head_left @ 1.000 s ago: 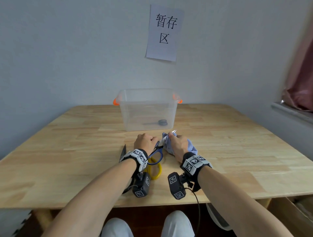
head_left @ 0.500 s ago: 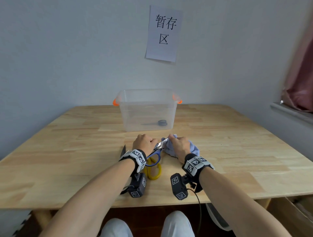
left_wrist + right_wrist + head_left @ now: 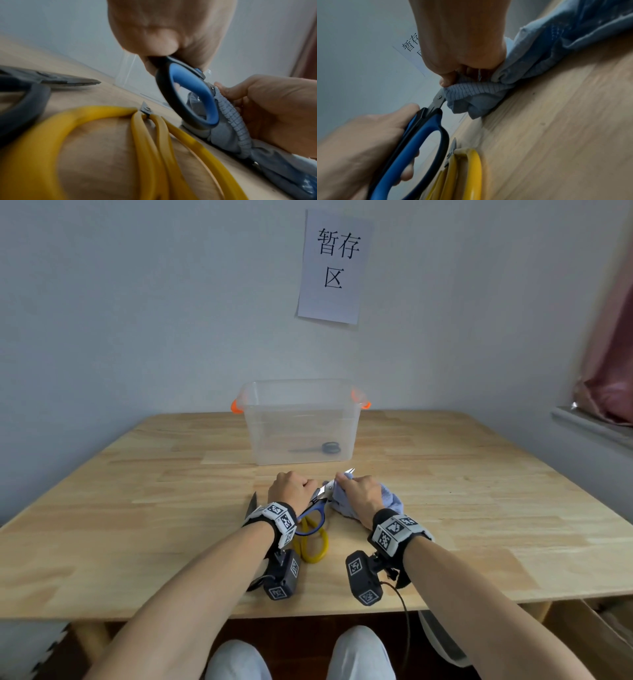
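My left hand (image 3: 291, 487) grips the blue-handled scissors (image 3: 313, 517) by one handle loop (image 3: 190, 94), the blades pointing up and to the right. My right hand (image 3: 359, 491) pinches a light blue cloth (image 3: 387, 501) wrapped round the scissor blades (image 3: 437, 100); only the blade tip (image 3: 349, 471) shows beyond the fingers. The cloth (image 3: 539, 56) trails onto the wooden table (image 3: 479, 508) behind the right hand. Yellow-handled scissors (image 3: 313, 544) lie on the table under the left wrist.
A clear plastic bin (image 3: 301, 422) with orange handles stands behind the hands, with dark scissors (image 3: 322, 448) inside. Another dark pair of scissors (image 3: 51, 81) lies left of my left hand. A paper sign (image 3: 334, 266) hangs on the wall.
Both hands with the blue scissors and the cloth have shifted slightly; the right hand has slid a little along the blades. The other objects have stayed put.
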Demonstrator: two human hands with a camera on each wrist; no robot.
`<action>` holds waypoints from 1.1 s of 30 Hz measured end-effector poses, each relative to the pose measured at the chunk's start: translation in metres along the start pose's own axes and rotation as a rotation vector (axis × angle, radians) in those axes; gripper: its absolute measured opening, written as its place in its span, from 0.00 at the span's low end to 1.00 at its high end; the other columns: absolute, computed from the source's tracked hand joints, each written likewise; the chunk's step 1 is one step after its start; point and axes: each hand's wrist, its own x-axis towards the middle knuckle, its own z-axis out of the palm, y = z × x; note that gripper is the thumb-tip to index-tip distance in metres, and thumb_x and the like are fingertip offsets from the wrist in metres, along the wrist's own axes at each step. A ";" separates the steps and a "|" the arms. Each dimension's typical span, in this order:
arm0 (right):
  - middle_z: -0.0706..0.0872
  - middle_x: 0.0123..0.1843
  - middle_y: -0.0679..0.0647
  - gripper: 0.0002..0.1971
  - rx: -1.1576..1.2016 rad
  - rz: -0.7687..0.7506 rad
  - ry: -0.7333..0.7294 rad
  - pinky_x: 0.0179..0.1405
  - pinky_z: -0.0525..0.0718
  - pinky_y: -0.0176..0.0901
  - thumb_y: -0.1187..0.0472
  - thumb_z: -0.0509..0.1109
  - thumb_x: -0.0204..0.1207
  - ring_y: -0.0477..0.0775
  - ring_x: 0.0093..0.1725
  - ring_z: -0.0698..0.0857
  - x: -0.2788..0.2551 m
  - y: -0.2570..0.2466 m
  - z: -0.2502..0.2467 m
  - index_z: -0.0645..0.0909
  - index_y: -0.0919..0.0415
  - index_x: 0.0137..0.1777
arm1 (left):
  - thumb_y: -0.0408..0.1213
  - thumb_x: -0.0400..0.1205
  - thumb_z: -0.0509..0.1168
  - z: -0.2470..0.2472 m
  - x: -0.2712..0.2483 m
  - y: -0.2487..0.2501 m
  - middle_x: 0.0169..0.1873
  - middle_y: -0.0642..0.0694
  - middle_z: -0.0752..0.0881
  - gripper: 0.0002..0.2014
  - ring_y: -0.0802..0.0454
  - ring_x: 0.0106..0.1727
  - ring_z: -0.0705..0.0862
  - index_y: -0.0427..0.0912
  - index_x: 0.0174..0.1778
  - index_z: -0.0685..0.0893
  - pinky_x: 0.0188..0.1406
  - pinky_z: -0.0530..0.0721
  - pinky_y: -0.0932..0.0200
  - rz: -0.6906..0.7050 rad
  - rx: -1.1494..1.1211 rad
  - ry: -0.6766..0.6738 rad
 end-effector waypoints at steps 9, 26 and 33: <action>0.88 0.46 0.64 0.24 -0.081 -0.020 -0.071 0.44 0.73 0.42 0.47 0.67 0.81 0.60 0.48 0.84 -0.006 -0.002 0.000 0.86 0.73 0.50 | 0.40 0.81 0.64 0.000 -0.003 0.001 0.22 0.45 0.71 0.23 0.40 0.30 0.73 0.44 0.17 0.71 0.25 0.65 0.58 -0.001 -0.006 -0.002; 0.90 0.48 0.59 0.19 0.148 0.026 -0.017 0.53 0.75 0.41 0.49 0.67 0.82 0.58 0.53 0.85 -0.001 -0.002 -0.011 0.88 0.66 0.53 | 0.40 0.81 0.64 -0.010 -0.009 0.002 0.18 0.47 0.70 0.24 0.47 0.20 0.70 0.41 0.17 0.71 0.17 0.61 0.62 0.010 0.002 -0.016; 0.92 0.49 0.60 0.18 0.301 0.080 -0.020 0.64 0.84 0.52 0.47 0.69 0.78 0.61 0.55 0.89 -0.007 -0.007 -0.018 0.87 0.64 0.46 | 0.41 0.81 0.63 -0.011 -0.007 -0.001 0.18 0.45 0.74 0.23 0.42 0.18 0.80 0.41 0.17 0.74 0.14 0.64 0.67 0.007 -0.018 -0.052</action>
